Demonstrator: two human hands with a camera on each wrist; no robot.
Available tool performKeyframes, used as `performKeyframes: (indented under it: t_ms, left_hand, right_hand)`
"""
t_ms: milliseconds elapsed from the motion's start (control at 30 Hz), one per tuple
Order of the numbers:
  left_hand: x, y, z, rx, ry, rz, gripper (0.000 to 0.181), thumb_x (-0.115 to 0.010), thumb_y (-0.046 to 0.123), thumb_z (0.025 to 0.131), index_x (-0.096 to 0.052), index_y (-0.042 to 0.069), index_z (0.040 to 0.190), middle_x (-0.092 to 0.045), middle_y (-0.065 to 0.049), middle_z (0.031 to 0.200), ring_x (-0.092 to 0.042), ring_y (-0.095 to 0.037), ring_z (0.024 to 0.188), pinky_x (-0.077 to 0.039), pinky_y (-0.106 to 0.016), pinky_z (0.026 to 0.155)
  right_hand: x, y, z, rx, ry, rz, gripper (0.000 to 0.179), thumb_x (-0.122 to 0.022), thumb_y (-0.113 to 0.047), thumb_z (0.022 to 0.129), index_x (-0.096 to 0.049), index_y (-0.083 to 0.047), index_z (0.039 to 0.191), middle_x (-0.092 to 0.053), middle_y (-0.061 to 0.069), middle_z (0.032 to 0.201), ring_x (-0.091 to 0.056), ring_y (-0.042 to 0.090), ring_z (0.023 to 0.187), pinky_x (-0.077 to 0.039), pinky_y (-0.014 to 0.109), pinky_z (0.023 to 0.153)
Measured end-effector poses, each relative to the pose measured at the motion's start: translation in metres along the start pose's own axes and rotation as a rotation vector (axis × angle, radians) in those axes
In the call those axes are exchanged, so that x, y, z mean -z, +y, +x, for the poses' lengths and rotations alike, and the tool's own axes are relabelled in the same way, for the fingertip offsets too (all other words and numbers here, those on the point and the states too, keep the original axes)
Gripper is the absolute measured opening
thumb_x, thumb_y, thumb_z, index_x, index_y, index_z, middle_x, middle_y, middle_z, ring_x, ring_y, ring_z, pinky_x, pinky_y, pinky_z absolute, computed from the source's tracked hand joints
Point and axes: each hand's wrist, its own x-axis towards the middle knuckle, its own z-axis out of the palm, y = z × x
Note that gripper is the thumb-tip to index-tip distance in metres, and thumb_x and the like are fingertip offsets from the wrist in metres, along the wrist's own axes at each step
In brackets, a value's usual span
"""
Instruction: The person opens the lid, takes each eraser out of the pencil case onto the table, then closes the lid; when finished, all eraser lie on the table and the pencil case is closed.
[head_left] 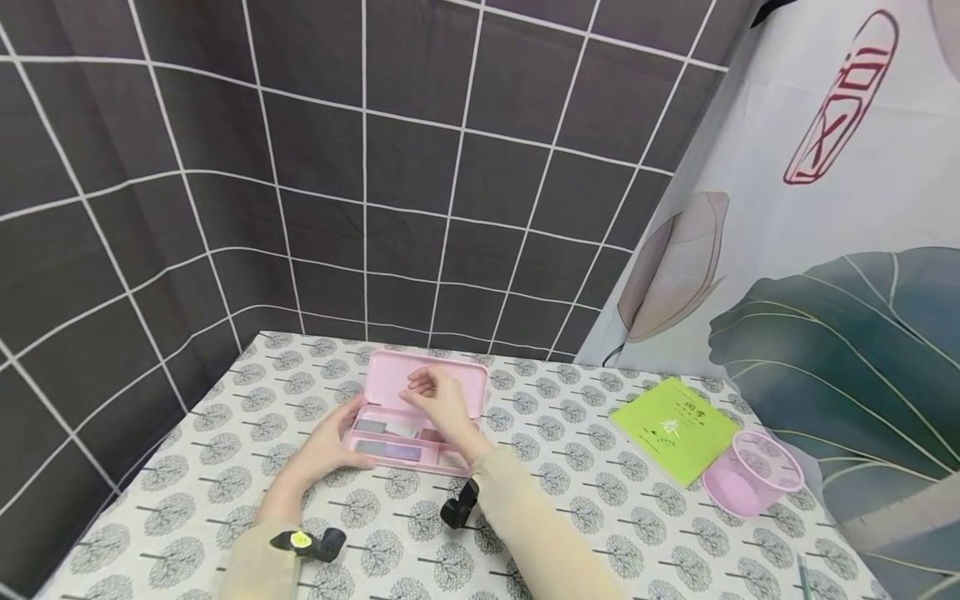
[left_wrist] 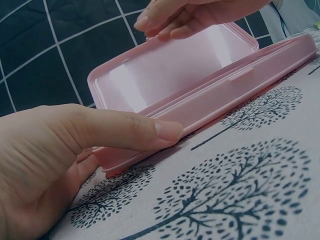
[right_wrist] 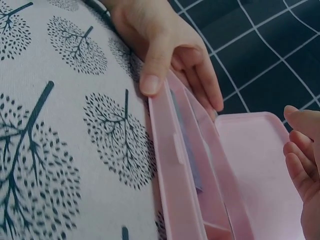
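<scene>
A pink pencil case (left_wrist: 235,92) stands on the table with its lid (head_left: 390,375) raised at the back. Gripping its left end is my left hand (head_left: 330,446), the thumb along the front wall and the fingers round the far side. Flat grey (head_left: 369,448) and lavender (head_left: 403,452) pieces lie in the front part of the case, and a reddish-brown piece (head_left: 432,435) shows further right. My right hand (head_left: 442,404) is over the case in front of the lid, its fingers loosely bent and nothing visible in them.
To the right lie a bright green booklet (head_left: 675,425) and a pink see-through round container (head_left: 750,479). A thin pale stick-like thing (head_left: 804,575) is at the lower right. Behind the table hangs a dark grid-patterned curtain (head_left: 405,167).
</scene>
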Motion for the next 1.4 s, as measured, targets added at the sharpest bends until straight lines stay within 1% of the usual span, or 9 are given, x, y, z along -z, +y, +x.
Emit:
performKeyframes:
  t_ms: [200,333,433,567,700,867,1067,1267,1400]
  left_hand:
    - [0.0,-0.002,0.0,0.019,0.002,0.027,0.119,-0.091,0.016,0.057,-0.022,-0.006,0.151,-0.028,-0.031,0.154,-0.032,-0.049,0.14,-0.027,-0.059,0.118]
    - [0.0,-0.004,0.0,0.009,0.01,0.043,0.119,-0.091,0.016,0.057,-0.022,-0.007,0.151,-0.029,-0.031,0.154,-0.033,-0.049,0.14,-0.028,-0.058,0.117]
    - [-0.001,-0.004,0.0,-0.007,0.01,0.056,0.118,-0.091,0.016,0.058,-0.022,-0.008,0.151,-0.029,-0.031,0.154,-0.033,-0.049,0.139,-0.029,-0.056,0.117]
    - [-0.002,-0.005,0.001,-0.012,0.01,0.053,0.118,-0.091,0.016,0.058,-0.022,-0.007,0.151,-0.028,-0.031,0.154,-0.033,-0.048,0.14,-0.03,-0.054,0.117]
    - [-0.002,-0.006,0.001,-0.004,0.008,0.037,0.119,-0.091,0.016,0.058,-0.022,-0.005,0.152,-0.028,-0.03,0.154,-0.033,-0.047,0.141,-0.03,-0.053,0.117]
    - [0.0,-0.004,0.0,-0.001,0.007,0.043,0.118,-0.091,0.015,0.058,-0.022,-0.004,0.152,-0.028,-0.031,0.154,-0.031,-0.048,0.141,-0.029,-0.054,0.117]
    - [-0.001,-0.004,0.0,0.014,0.009,0.037,0.118,-0.091,0.015,0.057,-0.023,-0.003,0.152,-0.026,-0.03,0.155,-0.03,-0.048,0.142,-0.027,-0.055,0.119]
    - [-0.001,-0.003,0.0,0.012,0.007,0.048,0.118,-0.091,0.015,0.057,-0.023,-0.004,0.152,-0.026,-0.029,0.156,-0.03,-0.047,0.142,-0.027,-0.054,0.118]
    - [-0.001,-0.002,0.0,0.014,0.002,0.042,0.118,-0.09,0.014,0.058,-0.022,-0.004,0.152,-0.025,-0.028,0.156,-0.029,-0.046,0.142,-0.026,-0.052,0.118]
  right_hand:
    - [-0.014,-0.002,0.001,-0.016,-0.071,-0.039,0.026,-0.075,-0.008,0.082,-0.066,0.001,0.105,-0.07,0.014,0.095,-0.063,0.01,0.08,-0.057,0.016,0.075]
    - [-0.022,0.0,0.002,-0.011,-0.124,-0.107,0.025,-0.074,-0.007,0.083,-0.067,-0.001,0.105,-0.071,0.011,0.096,-0.065,0.009,0.08,-0.056,0.014,0.075]
    - [-0.025,-0.001,0.001,-0.013,-0.17,-0.155,0.024,-0.073,-0.006,0.083,-0.068,-0.002,0.105,-0.072,0.011,0.097,-0.066,0.011,0.079,-0.056,0.015,0.073]
    - [-0.029,-0.002,-0.001,-0.021,-0.226,-0.194,0.023,-0.073,-0.006,0.084,-0.068,-0.002,0.106,-0.073,0.011,0.098,-0.067,0.014,0.081,-0.055,0.014,0.073]
    - [-0.034,0.0,-0.001,-0.022,-0.266,-0.219,0.022,-0.072,-0.007,0.085,-0.068,-0.002,0.106,-0.073,0.01,0.098,-0.067,0.013,0.082,-0.054,0.013,0.073]
    - [-0.038,0.0,-0.003,-0.005,-0.325,-0.266,0.023,-0.07,-0.005,0.086,-0.069,-0.003,0.108,-0.074,0.008,0.104,-0.07,0.015,0.092,-0.055,0.014,0.082]
    - [-0.04,0.0,-0.004,0.039,-0.387,-0.36,0.027,-0.067,-0.005,0.088,-0.069,-0.004,0.115,-0.073,0.007,0.112,-0.069,0.016,0.102,-0.055,0.016,0.09]
    - [-0.04,-0.006,-0.007,0.028,-0.44,-0.412,0.033,-0.063,-0.005,0.091,-0.066,-0.005,0.124,-0.071,0.008,0.12,-0.067,0.018,0.11,-0.053,0.019,0.096]
    - [-0.04,-0.009,-0.007,0.019,-0.455,-0.464,0.033,-0.061,-0.008,0.092,-0.066,-0.007,0.125,-0.07,0.008,0.121,-0.066,0.019,0.113,-0.053,0.019,0.098]
